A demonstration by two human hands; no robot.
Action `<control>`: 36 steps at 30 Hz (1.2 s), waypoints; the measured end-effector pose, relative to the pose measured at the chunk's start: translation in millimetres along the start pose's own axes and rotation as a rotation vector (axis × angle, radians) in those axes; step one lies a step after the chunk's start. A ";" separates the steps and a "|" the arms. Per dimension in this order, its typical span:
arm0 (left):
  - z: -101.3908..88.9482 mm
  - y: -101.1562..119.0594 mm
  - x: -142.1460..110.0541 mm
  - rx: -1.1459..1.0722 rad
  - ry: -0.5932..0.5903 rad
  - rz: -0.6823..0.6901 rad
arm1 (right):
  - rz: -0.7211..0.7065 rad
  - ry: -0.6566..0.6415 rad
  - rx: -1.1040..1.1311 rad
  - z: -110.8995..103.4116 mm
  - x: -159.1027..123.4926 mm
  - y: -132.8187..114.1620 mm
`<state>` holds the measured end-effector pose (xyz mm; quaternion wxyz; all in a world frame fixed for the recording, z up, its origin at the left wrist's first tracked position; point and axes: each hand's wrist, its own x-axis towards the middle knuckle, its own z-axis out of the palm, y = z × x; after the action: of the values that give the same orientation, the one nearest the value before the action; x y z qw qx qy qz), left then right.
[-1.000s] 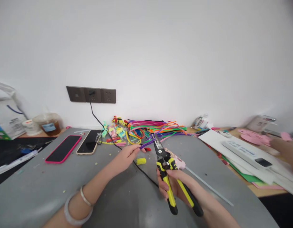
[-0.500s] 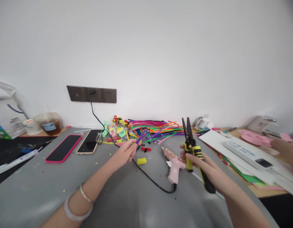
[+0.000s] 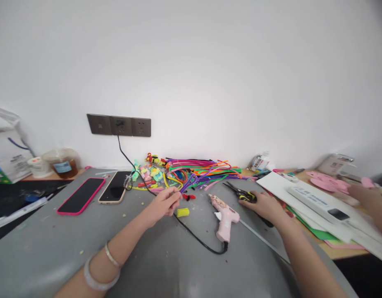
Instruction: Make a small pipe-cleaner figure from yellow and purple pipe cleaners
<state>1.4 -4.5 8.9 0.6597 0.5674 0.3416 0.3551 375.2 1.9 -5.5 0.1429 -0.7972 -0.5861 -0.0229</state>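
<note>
My left hand (image 3: 163, 203) pinches a bent purple pipe cleaner (image 3: 187, 182) just above the grey table (image 3: 122, 248). My right hand (image 3: 263, 205) lies low on the table with its fingers curled over the yellow-and-black pliers (image 3: 242, 193), which rest flat on the surface. A pink glue gun (image 3: 224, 215) stands between my hands, its black cord (image 3: 191, 234) running back to the wall sockets (image 3: 119, 124). A short yellow piece (image 3: 182, 212) and a small red piece (image 3: 189, 197) lie near my left hand.
A heap of coloured pipe cleaners (image 3: 203, 168) lies by the wall. Two phones, one pink-cased (image 3: 81, 195) and one tan-cased (image 3: 114, 186), lie at the left. White sheets and coloured papers (image 3: 321, 207) cover the right side, where another person's hand (image 3: 366, 194) shows. A jar (image 3: 63, 162) stands at the far left.
My right hand has carried the pliers from in front of me out to the right and lowered them flat onto the table. My left hand has kept the purple pipe cleaner almost in place.
</note>
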 end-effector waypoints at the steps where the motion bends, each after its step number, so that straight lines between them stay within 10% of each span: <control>1: 0.3 0.5 -0.4 -0.002 -0.003 -0.003 | 0.024 0.004 0.028 -2.5 -3.1 -7.7; 5: 1.8 1.7 -2.5 0.048 -0.019 0.016 | -0.123 -0.088 0.466 -27.3 -23.2 -50.1; 10: 3.5 2.6 -5.0 0.131 -0.100 0.046 | -0.424 -0.614 1.115 -49.1 -57.7 -116.7; 16: 3.3 0.9 -4.7 0.171 -0.164 0.032 | -0.391 -0.524 1.240 -24.5 -74.6 -160.9; 28: 6.9 1.5 -6.5 0.043 -0.079 0.002 | -0.305 -0.407 1.406 -15.9 -62.2 -135.9; 36: 1.4 -1.0 -0.2 0.000 0.056 0.069 | -0.168 -0.082 1.248 -34.6 -6.1 -61.6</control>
<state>2.6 -5.5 8.1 0.6372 0.5688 0.3402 0.3933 319.8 4.2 38.9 0.5563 -0.5151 -0.5547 0.3429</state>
